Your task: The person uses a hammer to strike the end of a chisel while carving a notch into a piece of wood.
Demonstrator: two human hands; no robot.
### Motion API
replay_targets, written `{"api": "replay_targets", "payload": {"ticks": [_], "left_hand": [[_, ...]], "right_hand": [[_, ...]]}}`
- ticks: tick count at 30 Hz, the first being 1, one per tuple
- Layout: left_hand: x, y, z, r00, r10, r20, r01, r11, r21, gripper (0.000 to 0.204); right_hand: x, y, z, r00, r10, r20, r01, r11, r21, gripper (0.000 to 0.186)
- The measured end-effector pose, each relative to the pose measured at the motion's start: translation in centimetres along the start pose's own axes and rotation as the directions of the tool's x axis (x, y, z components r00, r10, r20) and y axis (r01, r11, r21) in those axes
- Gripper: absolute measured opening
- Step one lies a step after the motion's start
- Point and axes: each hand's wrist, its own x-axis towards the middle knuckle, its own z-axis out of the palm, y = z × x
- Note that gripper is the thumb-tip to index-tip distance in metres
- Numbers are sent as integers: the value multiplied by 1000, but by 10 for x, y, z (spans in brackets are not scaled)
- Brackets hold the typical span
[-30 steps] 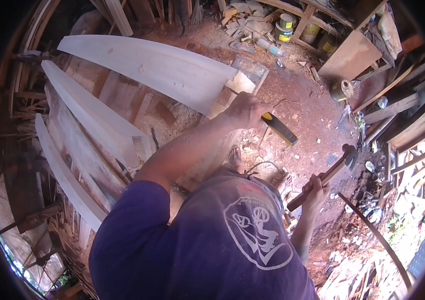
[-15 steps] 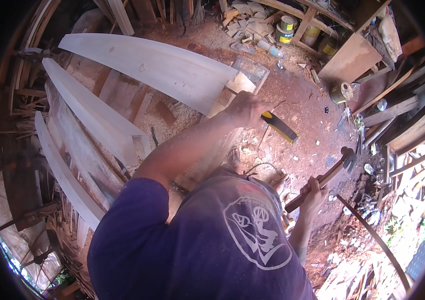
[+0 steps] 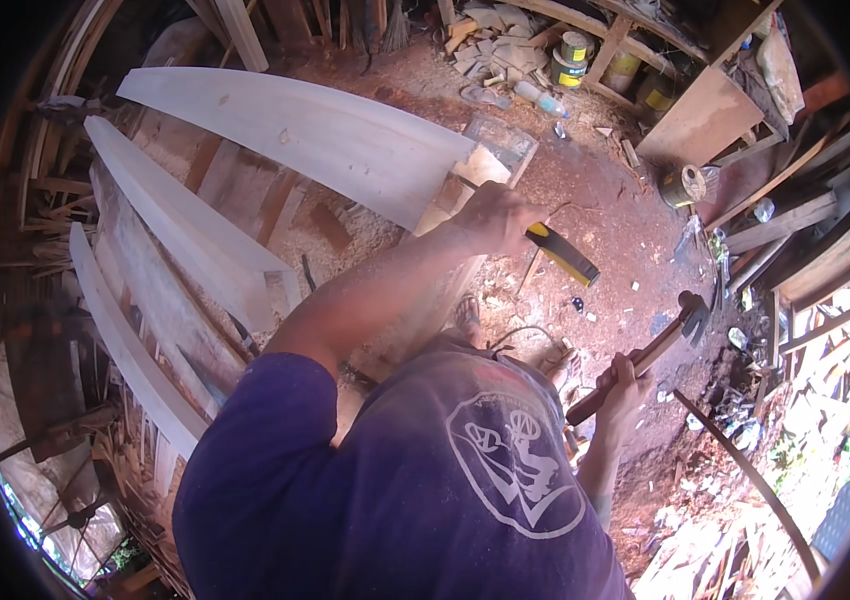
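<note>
My left hand (image 3: pixel 498 215) is closed round a chisel (image 3: pixel 565 255) with a yellow-and-black handle. The handle sticks out to the right of my fist, and the hand is against the end of a wooden block (image 3: pixel 485 165). Most of the chisel's blade is hidden by the hand. Beside that block ends a long, pale, curved plank (image 3: pixel 295 135). On the right, my right hand (image 3: pixel 625 387) grips the wooden handle of a hammer (image 3: pixel 660 350). Its dark metal head points up and away, apart from the chisel.
More pale shaped timbers (image 3: pixel 185 215) lie on the left, with shavings among them. Paint cans (image 3: pixel 570 68) and plastic bottles (image 3: pixel 542 97) stand or lie at the back. A thin curved strip (image 3: pixel 745 465) and wood scraps (image 3: pixel 715 560) lie at the lower right.
My right hand and the hammer have shifted slightly left. The chisel handle has moved a little to the right. A small dark speck has moved left and nearer.
</note>
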Motion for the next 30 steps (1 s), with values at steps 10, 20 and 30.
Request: {"api": "replay_targets", "payload": {"ticks": [10,20,30], "left_hand": [[-2,-2,2,1000,-20,19,20,1000,19,20],[-1,-2,3,993,-61,103,64,998,-28,19],[2,-1,-6,998,-65,26,66,997,-32,21]], "right_hand": [[-1,3,2,1000,-10,-23,9,1000,-26,14],[-18,66,36,938,-344,41,338,935,104,9],[-14,88,30,968,-199,152,183,976,115,11]]}}
